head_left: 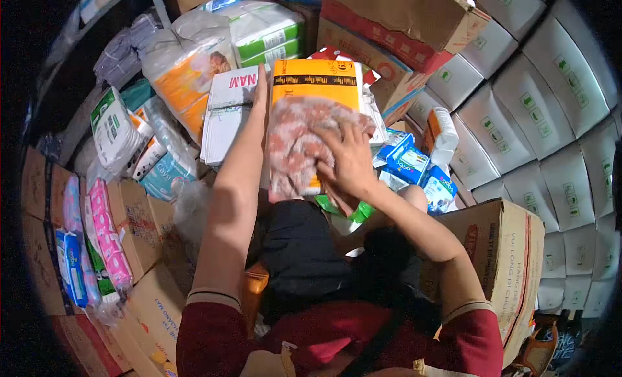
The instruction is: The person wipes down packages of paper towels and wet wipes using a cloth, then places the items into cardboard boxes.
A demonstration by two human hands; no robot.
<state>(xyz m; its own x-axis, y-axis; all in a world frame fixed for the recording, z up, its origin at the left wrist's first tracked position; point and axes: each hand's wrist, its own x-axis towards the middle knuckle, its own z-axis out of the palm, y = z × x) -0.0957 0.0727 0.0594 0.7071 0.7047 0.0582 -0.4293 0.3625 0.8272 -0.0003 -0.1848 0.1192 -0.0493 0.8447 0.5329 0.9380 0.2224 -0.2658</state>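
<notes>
An orange-yellow package (314,76) with a black printed band stands tilted in front of my lap. A crumpled pink and white patterned cloth (288,134) lies on its face. My right hand (346,157) presses on the cloth with its fingers spread and partly bent. My left hand (262,85) is at the package's left edge, seen edge-on, with most of its fingers hidden behind. Left of that hand is a white box (227,118) tied with a dark string. A bit of green plastic (363,212) shows below my right hand.
White cartons (531,118) are stacked along the right. An open cardboard box (402,21) is at the top, another box (486,247) at lower right. Blue packs (408,160) lie right of the package. Plastic-wrapped packs (188,72) and pink packs (109,234) are on the left.
</notes>
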